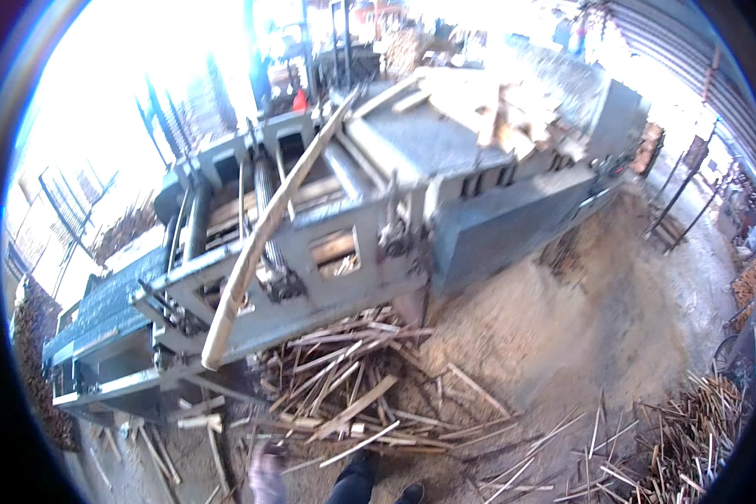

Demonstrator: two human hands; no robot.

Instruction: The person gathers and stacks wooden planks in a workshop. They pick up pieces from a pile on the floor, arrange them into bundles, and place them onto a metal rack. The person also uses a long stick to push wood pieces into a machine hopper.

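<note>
Sawdust floor (580, 336) spreads right of centre below the grey machine (479, 210); a long slat (269, 218) leans across it. My blurred hand (266, 475), bottom centre, perhaps the left, fingers unreadable, hangs over scrap sticks (353, 395).

Dark trousers (353, 483), black shoe (410, 494), blurred gloved hand (266, 473).

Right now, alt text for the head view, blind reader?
A long pale wooden slab lies slanted across a large grey sawmill machine. Below it, splintered offcuts are heaped on a sawdust floor. One blurred hand and a dark shoe show at the bottom edge.
</note>
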